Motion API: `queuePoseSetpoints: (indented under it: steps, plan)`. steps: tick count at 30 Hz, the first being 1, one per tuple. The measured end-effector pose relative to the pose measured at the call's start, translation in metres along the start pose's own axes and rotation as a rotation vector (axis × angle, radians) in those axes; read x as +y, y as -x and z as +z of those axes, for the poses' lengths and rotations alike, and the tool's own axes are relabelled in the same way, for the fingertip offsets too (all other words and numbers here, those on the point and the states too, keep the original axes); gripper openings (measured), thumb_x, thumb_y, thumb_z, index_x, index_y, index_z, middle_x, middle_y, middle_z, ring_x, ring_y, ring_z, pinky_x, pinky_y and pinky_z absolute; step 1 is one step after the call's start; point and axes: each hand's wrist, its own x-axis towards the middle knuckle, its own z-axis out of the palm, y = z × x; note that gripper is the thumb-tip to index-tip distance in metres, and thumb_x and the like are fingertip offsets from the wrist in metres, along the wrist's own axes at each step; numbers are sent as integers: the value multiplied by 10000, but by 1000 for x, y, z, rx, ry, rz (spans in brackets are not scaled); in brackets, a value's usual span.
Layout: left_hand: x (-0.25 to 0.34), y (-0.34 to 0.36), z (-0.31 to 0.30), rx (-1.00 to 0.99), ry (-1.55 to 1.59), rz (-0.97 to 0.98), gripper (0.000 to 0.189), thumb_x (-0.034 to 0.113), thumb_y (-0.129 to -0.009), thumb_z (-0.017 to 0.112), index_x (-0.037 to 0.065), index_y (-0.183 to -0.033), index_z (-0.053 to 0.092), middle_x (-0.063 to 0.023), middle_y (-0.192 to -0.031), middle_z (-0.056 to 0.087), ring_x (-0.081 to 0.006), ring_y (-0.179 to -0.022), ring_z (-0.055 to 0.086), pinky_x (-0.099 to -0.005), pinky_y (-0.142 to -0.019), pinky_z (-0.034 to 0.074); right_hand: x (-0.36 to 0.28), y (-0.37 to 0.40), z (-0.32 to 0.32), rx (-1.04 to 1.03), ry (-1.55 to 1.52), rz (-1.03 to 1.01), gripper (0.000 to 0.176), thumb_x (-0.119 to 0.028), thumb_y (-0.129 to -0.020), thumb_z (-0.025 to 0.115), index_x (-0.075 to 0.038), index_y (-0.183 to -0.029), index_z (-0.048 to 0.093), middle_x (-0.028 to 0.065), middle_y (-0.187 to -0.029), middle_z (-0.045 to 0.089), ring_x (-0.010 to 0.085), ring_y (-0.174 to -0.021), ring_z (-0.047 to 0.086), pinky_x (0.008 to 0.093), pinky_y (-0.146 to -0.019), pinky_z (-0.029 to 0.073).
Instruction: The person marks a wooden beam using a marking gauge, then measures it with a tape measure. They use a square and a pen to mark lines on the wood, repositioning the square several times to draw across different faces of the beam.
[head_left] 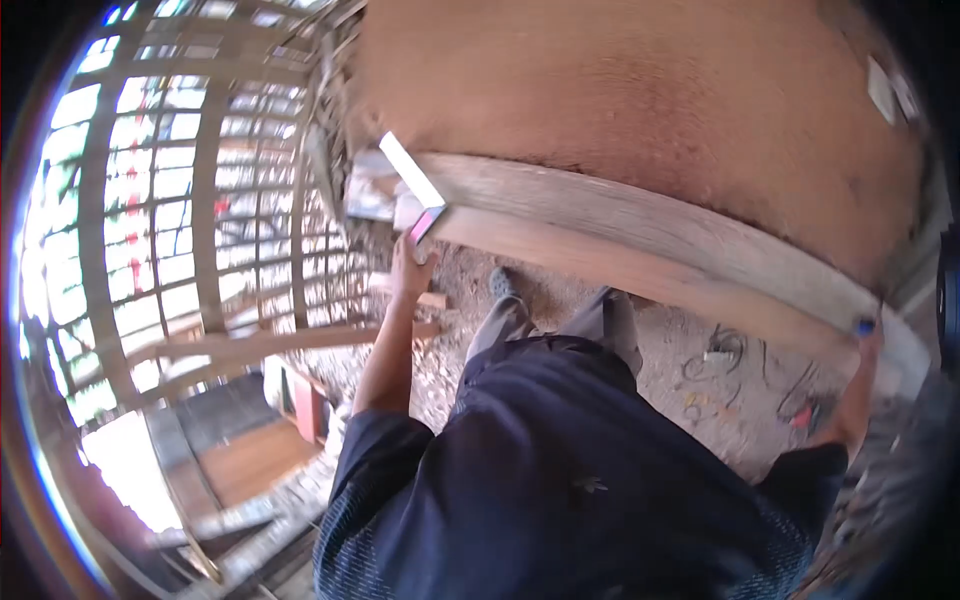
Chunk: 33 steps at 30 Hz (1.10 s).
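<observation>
My left hand [412, 268] is closed around the pink handle of a try square [412, 174], whose bright blade slants up to the left over the end of a long wooden board [570, 240]. Far to the right, my right hand [870, 345] is at the board's other end, its fingers closed on a small blue object [864, 327] too small to make out. Behind the board lies a weathered grey plank [620, 205], running beside it along the edge of a brown surface [640, 80].
A wooden lattice wall [205, 190] stands at the left. Below it are a wooden rail [270, 342] and a brown panel [255, 465]. Cables [728, 350] and scraps lie on the dirt floor [660, 350]. My feet are under the board's near side.
</observation>
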Motion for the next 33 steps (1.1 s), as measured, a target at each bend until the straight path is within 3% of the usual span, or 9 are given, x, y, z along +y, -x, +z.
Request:
queuePoseSetpoints:
  steps: [4, 10, 18, 21, 23, 25, 27, 29, 33]
  plan:
    - [-11, 63, 1, -73, 60, -138, 803, 257, -831, 791, 31, -1507, 421, -282, -1431, 534, -450, -1321, 519, -484, -1091, 443, -37, -16, -22, 107, 394, 156, 602, -225, -850, 764, -63, -1397, 574, 202, -1230, 694, 353, -1151, 661, 417, -1000, 513]
    - [-44, 116, 28, 46, 498, -358, 639, 259, -933, 767, -8, -1449, 503, -208, -1364, 630, -291, -1231, 619, -393, -1047, 482, -195, 82, -76, 492, -112, -122, 554, -357, -965, 733, -1, -1370, 603, 167, -1265, 698, 293, -1131, 674, 402, -1004, 505]
    - [70, 82, -2, -787, 1076, -39, 573, 285, -1036, 652, 20, -1503, 454, -167, -1417, 593, -260, -1303, 574, -383, -1107, 448, -578, 387, -10, -257, -1617, 124, 420, -258, -1012, 670, -38, -1362, 598, 74, -1194, 681, 156, -1030, 638, 296, -887, 524]
    - [107, 70, -48, -942, 1057, 139, 595, 345, -1061, 603, 36, -1538, 425, -161, -1426, 581, -258, -1308, 566, -385, -1118, 441, -657, 473, 33, -651, -1421, 6, 416, -227, -958, 730, -17, -1305, 640, 74, -1035, 699, 148, -847, 669, 283, -718, 537]
    - [111, 76, -57, -1050, 1069, 199, 615, 379, -1069, 583, 46, -1555, 407, -154, -1426, 576, -259, -1307, 565, -394, -1125, 440, -718, 522, 31, -565, -1118, -118, 430, -267, -903, 793, -9, -1226, 676, 37, -915, 687, 148, -747, 660, 290, -663, 527]
    - [107, 84, -57, -1307, 1303, -130, 649, 425, -1071, 562, 54, -1572, 380, -124, -1390, 583, -244, -1278, 581, -402, -1104, 472, -745, 544, 41, -614, -1033, -165, 458, -296, -883, 813, -5, -1211, 681, 49, -883, 697, 157, -723, 663, 292, -657, 525]
    - [94, 95, -52, -1324, 1348, -160, 647, 413, -1069, 570, 52, -1570, 376, -121, -1378, 586, -238, -1262, 590, -395, -1078, 498, -767, 562, 46, -661, -952, -207, 488, -325, -863, 833, -1, -1197, 686, 61, -851, 708, 166, -699, 667, 294, -651, 523]
    - [81, 104, -46, -1336, 1405, -303, 622, 357, -1069, 586, 39, -1560, 374, -115, -1347, 594, -230, -1204, 624, -368, -994, 561, -784, 579, 46, -342, -601, -438, 503, -341, -845, 845, 8, -1172, 689, 116, -796, 719, 267, -667, 694, 372, -641, 547]
    - [68, 110, -62, -1366, 1465, -333, 575, 316, -1058, 614, 40, -1518, 406, -102, -1311, 611, -209, -1134, 651, -366, -981, 567, -798, 603, 22, -140, -89, -690, 633, -300, -789, 864, -3, -1292, 621, 227, -1168, 700, 442, -1008, 686, 481, -858, 561]
